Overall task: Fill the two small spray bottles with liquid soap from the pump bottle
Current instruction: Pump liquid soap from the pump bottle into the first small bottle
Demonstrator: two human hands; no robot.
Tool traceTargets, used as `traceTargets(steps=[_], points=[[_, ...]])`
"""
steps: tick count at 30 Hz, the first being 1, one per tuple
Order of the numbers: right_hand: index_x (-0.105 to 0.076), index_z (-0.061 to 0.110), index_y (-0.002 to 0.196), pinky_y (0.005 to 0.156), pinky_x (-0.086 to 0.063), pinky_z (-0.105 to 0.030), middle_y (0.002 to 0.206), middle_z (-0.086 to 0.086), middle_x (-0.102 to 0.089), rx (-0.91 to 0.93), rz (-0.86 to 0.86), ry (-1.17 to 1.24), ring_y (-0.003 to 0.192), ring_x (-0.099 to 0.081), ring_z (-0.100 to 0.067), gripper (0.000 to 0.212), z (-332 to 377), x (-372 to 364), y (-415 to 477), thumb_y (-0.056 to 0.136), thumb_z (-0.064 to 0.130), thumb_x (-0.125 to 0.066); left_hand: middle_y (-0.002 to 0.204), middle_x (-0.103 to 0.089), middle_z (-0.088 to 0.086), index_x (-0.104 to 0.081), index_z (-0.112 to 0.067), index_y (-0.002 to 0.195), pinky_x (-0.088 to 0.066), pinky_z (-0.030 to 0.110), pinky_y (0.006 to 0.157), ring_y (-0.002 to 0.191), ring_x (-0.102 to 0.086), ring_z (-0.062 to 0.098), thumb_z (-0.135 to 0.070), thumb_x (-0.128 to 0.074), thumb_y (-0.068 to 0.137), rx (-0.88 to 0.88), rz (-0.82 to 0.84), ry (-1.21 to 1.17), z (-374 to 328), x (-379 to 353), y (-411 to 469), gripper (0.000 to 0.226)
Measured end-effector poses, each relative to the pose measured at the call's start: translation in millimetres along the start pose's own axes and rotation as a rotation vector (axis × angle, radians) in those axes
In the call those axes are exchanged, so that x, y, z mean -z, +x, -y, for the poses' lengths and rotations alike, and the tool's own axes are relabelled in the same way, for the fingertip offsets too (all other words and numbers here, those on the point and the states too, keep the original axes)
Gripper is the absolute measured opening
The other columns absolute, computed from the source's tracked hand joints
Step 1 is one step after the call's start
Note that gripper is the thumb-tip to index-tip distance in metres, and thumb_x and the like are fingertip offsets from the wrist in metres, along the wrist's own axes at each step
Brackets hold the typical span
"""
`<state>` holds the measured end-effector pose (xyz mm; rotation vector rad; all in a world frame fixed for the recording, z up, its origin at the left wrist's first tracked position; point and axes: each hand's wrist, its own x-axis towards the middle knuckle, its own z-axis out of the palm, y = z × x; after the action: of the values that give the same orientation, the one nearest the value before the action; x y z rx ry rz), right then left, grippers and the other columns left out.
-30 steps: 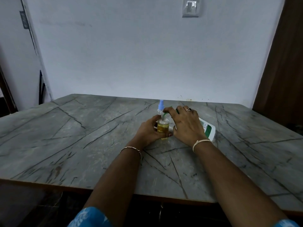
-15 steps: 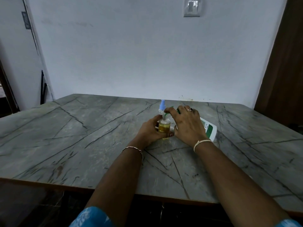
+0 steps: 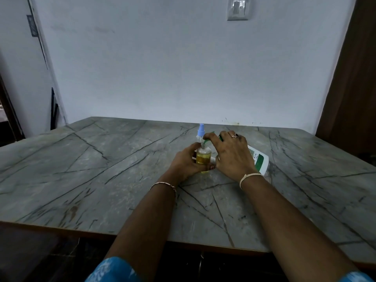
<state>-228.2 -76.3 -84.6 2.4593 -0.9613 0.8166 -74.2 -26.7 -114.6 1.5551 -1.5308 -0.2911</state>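
Observation:
A small clear spray bottle [image 3: 203, 156] with yellow liquid in it stands uncapped on the table, with my left hand [image 3: 186, 162] wrapped around its body. My right hand [image 3: 232, 153] lies over the green pump head [image 3: 206, 141] of the white and green pump bottle [image 3: 258, 159], whose spout points down into the small bottle's neck. The pump bottle leans to the right behind my hand. A second small spray bottle [image 3: 200, 132] with a light blue spray cap stands just behind the first; its body is mostly hidden.
The grey marble-pattern table [image 3: 101, 169] reaches to a pale wall. A light switch [image 3: 238, 8] is on the wall and a dark wooden door [image 3: 354, 88] stands at the right. The table's near edge runs below my forearms.
Both hands stay in the same place on the bottles. The camera has shifted slightly; nothing else has visibly moved.

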Motion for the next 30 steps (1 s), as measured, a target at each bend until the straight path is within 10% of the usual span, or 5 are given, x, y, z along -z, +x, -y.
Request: traceTargets(steps=[30], points=[[-0.033, 0.032, 0.138, 0.095, -0.039, -0.046, 0.114, -0.009, -0.056, 0.0, -0.012, -0.006, 0.11, -0.051, -0.03, 0.068, -0.6, -1.9, -0.4, 0.08, 0.026, -0.066, 0.108, -0.065, -0.008, -0.051, -0.027, 0.129, -0.052, 0.029, 0.09, 0.098, -0.064, 0.012, -0.035, -0.085, 0.065, -0.013, 0.008, -0.002, 3.9, -1.4, 3.1, 0.073]])
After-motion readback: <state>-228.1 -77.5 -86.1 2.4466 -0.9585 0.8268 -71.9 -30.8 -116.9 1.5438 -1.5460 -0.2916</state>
